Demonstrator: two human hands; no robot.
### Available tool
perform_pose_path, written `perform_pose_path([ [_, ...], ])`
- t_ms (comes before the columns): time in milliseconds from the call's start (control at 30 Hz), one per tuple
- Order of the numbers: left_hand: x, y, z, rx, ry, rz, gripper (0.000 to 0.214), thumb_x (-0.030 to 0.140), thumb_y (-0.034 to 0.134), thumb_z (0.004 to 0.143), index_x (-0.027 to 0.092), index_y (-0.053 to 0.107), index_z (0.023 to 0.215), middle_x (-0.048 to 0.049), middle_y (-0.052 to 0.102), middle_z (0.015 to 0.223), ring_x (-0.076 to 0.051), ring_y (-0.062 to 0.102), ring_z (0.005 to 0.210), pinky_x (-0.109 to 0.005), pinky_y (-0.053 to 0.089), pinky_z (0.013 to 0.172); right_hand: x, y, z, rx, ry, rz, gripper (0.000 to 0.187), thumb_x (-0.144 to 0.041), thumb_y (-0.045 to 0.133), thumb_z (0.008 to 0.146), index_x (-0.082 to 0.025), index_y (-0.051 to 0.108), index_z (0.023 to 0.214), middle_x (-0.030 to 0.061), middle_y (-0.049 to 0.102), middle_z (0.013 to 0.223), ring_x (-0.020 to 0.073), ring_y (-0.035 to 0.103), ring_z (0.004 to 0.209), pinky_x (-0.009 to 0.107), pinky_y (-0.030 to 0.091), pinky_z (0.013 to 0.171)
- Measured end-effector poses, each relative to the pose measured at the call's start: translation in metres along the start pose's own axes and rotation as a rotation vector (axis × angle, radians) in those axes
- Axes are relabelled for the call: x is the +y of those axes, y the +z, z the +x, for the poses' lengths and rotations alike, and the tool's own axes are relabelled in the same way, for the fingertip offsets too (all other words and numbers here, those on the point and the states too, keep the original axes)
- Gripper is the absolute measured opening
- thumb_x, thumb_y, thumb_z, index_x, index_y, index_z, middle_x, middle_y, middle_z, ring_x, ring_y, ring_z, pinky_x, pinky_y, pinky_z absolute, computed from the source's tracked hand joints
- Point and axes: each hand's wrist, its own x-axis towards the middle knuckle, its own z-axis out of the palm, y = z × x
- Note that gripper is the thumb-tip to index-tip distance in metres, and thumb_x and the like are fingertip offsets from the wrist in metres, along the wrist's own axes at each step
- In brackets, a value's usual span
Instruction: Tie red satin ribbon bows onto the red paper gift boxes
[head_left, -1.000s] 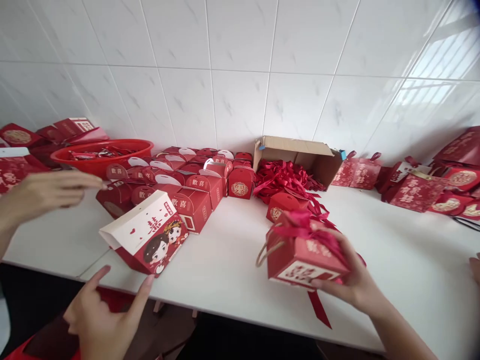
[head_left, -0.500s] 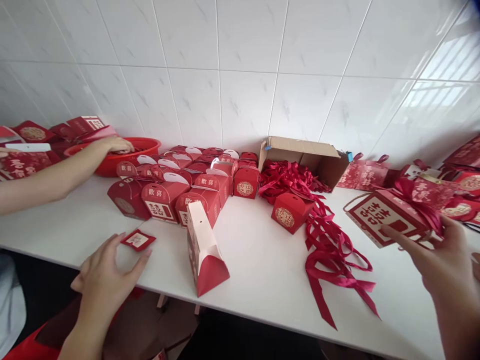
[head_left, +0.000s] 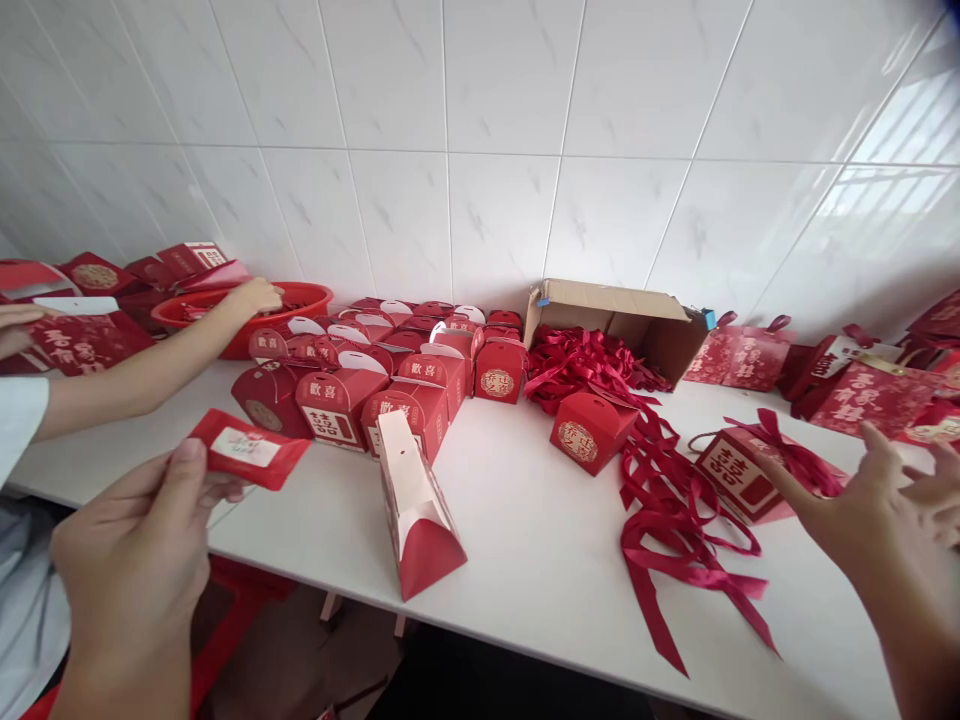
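Pinched between thumb and fingers of my left hand (head_left: pixel 139 550) is a small red packet (head_left: pixel 251 450) with a white label, held above the table's front edge. My right hand (head_left: pixel 877 510) has its fingers spread and holds nothing. Just left of it a red gift box (head_left: pixel 746 478) with a tied ribbon bow and rope handle rests on the table. A lone red box (head_left: pixel 420 520) lies tipped near the front edge, its pale flap pointing up. Loose red ribbons (head_left: pixel 686 540) trail over the table between that box and my right hand.
Rows of red boxes (head_left: pixel 330 405) stand at centre left. Ribbons spill from a cardboard box (head_left: pixel 622 300) beside another red box (head_left: pixel 589 435). A co-worker's hand (head_left: pixel 259 297) reaches into a red basin (head_left: pixel 319 297). Red gift bags (head_left: pixel 739 350) line the right back.
My left hand has picked the red packet up off the table. My right hand has let go of the ribboned gift box, which now rests on the table. The view shifted slightly.
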Motion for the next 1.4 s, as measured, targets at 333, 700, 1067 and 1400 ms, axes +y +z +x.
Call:
perform_pose_path([
  [333, 0.057, 0.067, -0.117, -0.704, -0.146, -0.1, 0.024, 0.041, 0.069, 0.075, 0.02, 0.063, 0.065, 0.002, 0.058, 0.045, -0.013, 0.056, 0.04, -0.023, 0.047, 0.04, -0.076, -0.073, -0.044, -0.343, -0.633, 0.602, 0.03, -0.053, 0.058, 0.082, -0.028, 0.066, 0.095, 0.0074, 0.067, 0.093, 0.0239, 0.064, 0.078, 0.037, 0.051, 0.068],
  [700, 0.06, 0.079, -0.153, -0.699, 0.24, 0.111, 0.021, 0.033, 0.056, 0.087, 0.023, 0.072, 0.079, 0.0022, 0.069, 0.055, -0.014, 0.061, 0.044, -0.024, 0.052, 0.045, -0.143, -0.067, -0.137, -1.021, -0.277, 1.591, 0.029, -0.042, 0.051, 0.093, -0.023, 0.059, 0.112, 0.0025, 0.065, 0.073, 0.0125, 0.057, 0.057, 0.026, 0.047, 0.055],
  [1067, 0.045, 0.062, -0.17, -0.87, 0.51, -0.021, 0.042, 0.005, 0.06, 0.079, 0.034, 0.068, 0.108, -0.0011, 0.065, 0.117, -0.021, 0.066, 0.102, -0.027, 0.062, 0.076, -0.136, -0.069, -0.141, -0.797, -0.107, 1.832, 0.03, -0.022, 0.062, 0.087, -0.033, 0.063, 0.115, 0.0049, 0.064, 0.117, 0.0172, 0.066, 0.091, 0.028, 0.059, 0.073],
  [1400, 0.047, 0.067, -0.205, -0.75, 0.016, -0.095, 0.038, 0.018, 0.064, 0.081, 0.028, 0.063, 0.117, -0.0029, 0.069, 0.113, -0.018, 0.071, 0.094, -0.021, 0.061, 0.08, -0.123, -0.088, -0.12, -0.528, -0.298, 1.453, 0.034, -0.022, 0.066, 0.084, -0.032, 0.063, 0.116, 0.0044, 0.064, 0.121, 0.0258, 0.059, 0.115, 0.038, 0.059, 0.087],
])
